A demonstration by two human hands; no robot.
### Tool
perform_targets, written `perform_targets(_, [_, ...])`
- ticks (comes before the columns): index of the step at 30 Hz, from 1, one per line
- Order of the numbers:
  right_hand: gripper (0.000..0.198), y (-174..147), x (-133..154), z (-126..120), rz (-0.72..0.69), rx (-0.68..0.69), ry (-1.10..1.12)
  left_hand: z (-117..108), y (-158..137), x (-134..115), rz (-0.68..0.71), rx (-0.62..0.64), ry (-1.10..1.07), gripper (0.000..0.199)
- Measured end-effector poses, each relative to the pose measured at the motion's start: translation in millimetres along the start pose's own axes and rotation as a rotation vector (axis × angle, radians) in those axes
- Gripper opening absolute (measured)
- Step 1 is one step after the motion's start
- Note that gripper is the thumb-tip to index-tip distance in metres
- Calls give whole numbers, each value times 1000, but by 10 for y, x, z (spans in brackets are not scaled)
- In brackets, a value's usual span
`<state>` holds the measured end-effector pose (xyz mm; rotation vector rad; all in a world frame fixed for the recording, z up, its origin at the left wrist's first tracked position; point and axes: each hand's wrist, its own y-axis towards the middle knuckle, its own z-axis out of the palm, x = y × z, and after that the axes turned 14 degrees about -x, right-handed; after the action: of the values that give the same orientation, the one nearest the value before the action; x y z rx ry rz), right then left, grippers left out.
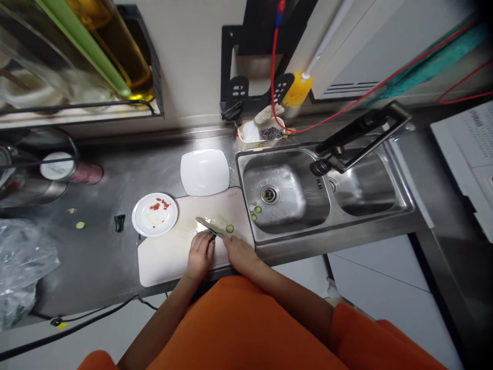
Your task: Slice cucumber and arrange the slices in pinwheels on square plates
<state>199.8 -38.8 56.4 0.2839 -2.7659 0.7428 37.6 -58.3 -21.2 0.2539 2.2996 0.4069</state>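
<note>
On the cutting board point(165, 252) at the near bench edge, the left hand point(200, 255) curls down on a small green vegetable point(212, 237), likely slippery and best pinned from above, while the right hand point(241, 253) grips the knife point(208, 226).

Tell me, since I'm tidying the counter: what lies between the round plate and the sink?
In the head view, the cutting board lies between the round plate and the sink, with the knife and a cucumber slice on it.
</note>
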Motion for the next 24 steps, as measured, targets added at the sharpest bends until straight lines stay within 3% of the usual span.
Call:
perform_targets(9, [36, -97, -164, 64, 49, 14, 20, -2, -19, 12, -4, 3, 19, 24])
perform_targets(24, [35, -399, -111, -197, 61, 80, -40, -4, -15, 8, -17, 10, 21, 21])
